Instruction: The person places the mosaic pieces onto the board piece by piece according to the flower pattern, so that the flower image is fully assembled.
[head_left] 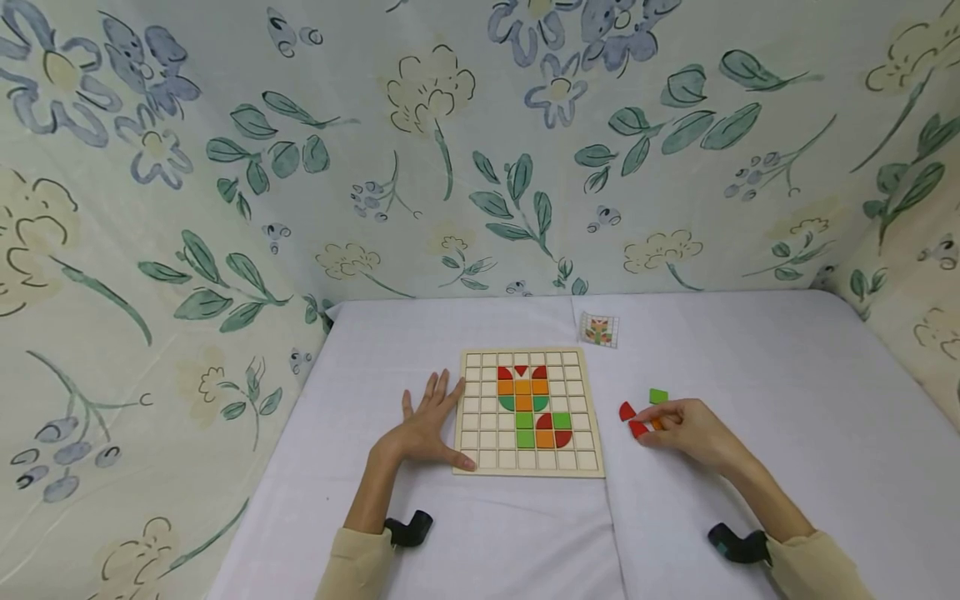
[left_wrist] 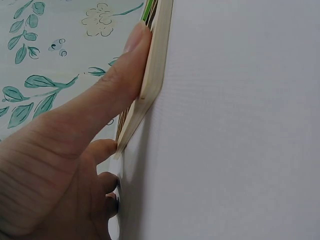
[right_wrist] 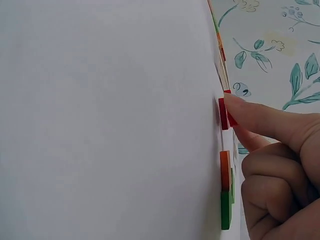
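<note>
My left hand rests with spread fingers along the left side of a wooden grid board. Its thumb lies on the near left corner. Red, orange and green tiles form a flower-like pattern in the grid. To the right of the board, my right hand pinches a red tile between thumb and index finger, the other fingers curled. Close by that grip is another red tile. Under or beside the hand are an orange tile and green tiles, partly hidden.
A small pattern card lies beyond the board's far right corner. White cloth covers the table. Floral fabric hangs behind and at the sides. Each wrist wears a black camera mount.
</note>
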